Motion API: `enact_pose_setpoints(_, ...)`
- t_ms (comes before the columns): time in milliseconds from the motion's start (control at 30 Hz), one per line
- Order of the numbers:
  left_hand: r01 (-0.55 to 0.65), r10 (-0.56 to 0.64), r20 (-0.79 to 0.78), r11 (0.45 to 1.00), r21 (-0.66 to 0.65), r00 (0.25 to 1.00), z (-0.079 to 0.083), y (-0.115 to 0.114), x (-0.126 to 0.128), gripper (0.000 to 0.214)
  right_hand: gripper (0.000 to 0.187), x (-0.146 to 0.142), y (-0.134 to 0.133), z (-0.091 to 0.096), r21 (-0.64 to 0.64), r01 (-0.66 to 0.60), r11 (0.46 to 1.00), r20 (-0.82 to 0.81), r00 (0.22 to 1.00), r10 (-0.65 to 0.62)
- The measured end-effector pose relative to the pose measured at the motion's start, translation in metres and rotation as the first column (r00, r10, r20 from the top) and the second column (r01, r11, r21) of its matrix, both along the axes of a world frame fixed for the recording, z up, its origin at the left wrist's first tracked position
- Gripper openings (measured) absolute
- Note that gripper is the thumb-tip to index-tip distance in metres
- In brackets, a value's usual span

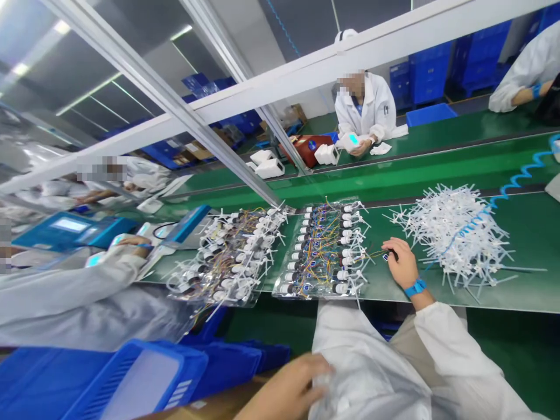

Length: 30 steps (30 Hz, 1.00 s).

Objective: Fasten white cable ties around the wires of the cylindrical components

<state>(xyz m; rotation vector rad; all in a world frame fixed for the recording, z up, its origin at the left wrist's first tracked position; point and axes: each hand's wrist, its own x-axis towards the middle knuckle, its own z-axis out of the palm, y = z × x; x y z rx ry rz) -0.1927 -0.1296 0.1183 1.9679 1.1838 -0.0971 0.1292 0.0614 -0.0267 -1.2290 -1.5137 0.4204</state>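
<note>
Workbenches covered in green matting run through this room in long parallel strips, with aluminium rails slanting overhead and blue crates stacked along the far wall. On the near bench (516, 233), at its front edge, the person's right hand (400, 263) rests with fingers curled, pinching a small dark part (387, 256); a blue wristband (415, 287) circles the wrist above a white sleeve. Just beside that hand, toward the left, sits a clear tray (326, 251) packed with white-capped components and tangled coloured wires, and a second such tray (231, 256) lies next to it, farther left along the same edge. On the hand's other side, a loose heap of white plastic pieces (459, 233) spreads toward the bench's right end, with a coiled blue hose (522, 172) trailing across it.

The left hand (291, 388) is down below the bench, closed on a fold of clear plastic bag (371, 373) lying in the lap. Blue bins (140, 379) sit by the knee.

Beyond the central belt, a person in a white coat (365, 111) handles a white device. A neighbour's sleeve (79, 291) reaches across the left end.
</note>
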Motion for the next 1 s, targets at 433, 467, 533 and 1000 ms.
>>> enact_pose_setpoints(433,0.358,-0.35,-0.109,0.806,0.472,0.93,0.01,0.203,0.155,0.045,0.037,0.013,-0.034,0.005,-0.116,0.159,0.98,-0.198,0.964,-0.18)
enact_pose_setpoints(467,0.367,-0.331,-0.161,0.799,0.477,0.93,0.005,0.217,0.162,0.043,0.037,0.013,-0.035,0.006,-0.116,0.151,0.982,-0.207,0.963,-0.173)
enact_pose_setpoints(533,0.35,-0.281,-0.211,0.797,0.493,0.936,-0.004,0.244,0.172,0.037,0.037,0.011,-0.034,0.008,-0.111,0.13,0.985,-0.215,0.965,-0.151)
enact_pose_setpoints(1000,0.171,-0.149,-0.084,0.835,0.523,0.985,-0.03,0.366,0.217,0.013,0.035,0.009,-0.036,0.013,-0.158,-0.016,0.987,-0.329,0.944,-0.037)
